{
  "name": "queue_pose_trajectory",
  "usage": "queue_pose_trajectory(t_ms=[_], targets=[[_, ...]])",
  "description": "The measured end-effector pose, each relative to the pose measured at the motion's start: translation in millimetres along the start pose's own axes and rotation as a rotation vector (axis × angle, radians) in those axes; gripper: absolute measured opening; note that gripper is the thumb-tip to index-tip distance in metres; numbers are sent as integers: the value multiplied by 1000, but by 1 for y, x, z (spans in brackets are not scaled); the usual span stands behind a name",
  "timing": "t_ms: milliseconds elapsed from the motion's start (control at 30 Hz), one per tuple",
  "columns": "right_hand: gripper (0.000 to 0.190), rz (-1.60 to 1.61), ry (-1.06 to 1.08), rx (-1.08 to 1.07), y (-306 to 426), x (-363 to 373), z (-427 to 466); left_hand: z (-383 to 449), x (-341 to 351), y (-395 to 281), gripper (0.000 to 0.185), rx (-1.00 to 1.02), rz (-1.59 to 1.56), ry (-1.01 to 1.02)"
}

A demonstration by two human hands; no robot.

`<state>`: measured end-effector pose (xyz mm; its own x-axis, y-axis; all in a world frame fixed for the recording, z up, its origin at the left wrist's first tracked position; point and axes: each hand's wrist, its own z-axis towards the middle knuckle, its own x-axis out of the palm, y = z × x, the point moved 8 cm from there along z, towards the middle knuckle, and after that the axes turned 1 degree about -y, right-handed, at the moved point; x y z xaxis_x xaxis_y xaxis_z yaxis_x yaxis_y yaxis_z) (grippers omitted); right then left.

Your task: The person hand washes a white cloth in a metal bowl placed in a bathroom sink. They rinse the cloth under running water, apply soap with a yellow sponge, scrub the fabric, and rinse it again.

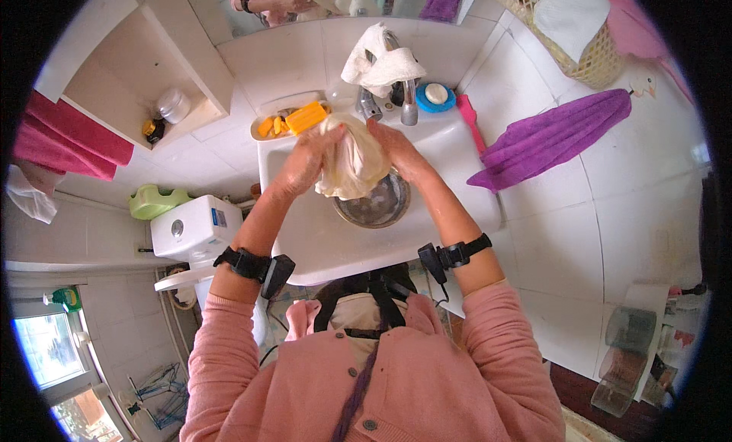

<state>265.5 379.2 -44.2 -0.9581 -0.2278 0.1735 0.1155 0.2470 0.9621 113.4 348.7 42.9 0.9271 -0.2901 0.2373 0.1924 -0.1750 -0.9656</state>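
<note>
A bunched cream-coloured cloth (353, 161) is held up between my two hands above the white washbasin (309, 236). My left hand (306, 159) grips its left side, with the thumb on the fabric. My right hand (394, 147) has hold of the upper right side; some of its fingers are hidden behind the cloth. Partly below the cloth is a round metal bowl (374, 204) in the basin. Just behind my left hand, a yellow bar of laundry soap (306, 117) lies on a soap dish (263, 134) with several smaller soap pieces.
A white cloth (380, 61) drapes over the chrome faucet (408, 104). To its right are a white soap bar (436, 93) on a blue holder (423, 103) and a pink brush (470, 121). A purple towel (555, 139) hangs on the right wall. The toilet tank (194, 227) stands left.
</note>
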Motion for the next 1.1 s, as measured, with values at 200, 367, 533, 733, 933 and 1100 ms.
queue_pose_trajectory(t_ms=[200, 367, 533, 733, 933, 1100], targets=[[34, -46, 412, 44, 2, 37, -39, 31, -33, 18, 36, 18, -316, 3], [23, 331, 309, 104, 23, 26, -38, 35, -64, 34, 43, 314, 304, 80], [22, 393, 289, 104, 32, 17, -32, 14, -54, 17, 43, 291, 290, 146], [29, 168, 211, 27, 38, 5, -28, 3, -55, 17, 47, -219, -251, 31], [35, 227, 231, 53, 37, 19, -25, 2, -49, 25, 51, -222, -237, 178], [36, 7, 278, 102, 30, 20, -22, 5, -31, 18, 40, -187, -94, 132]])
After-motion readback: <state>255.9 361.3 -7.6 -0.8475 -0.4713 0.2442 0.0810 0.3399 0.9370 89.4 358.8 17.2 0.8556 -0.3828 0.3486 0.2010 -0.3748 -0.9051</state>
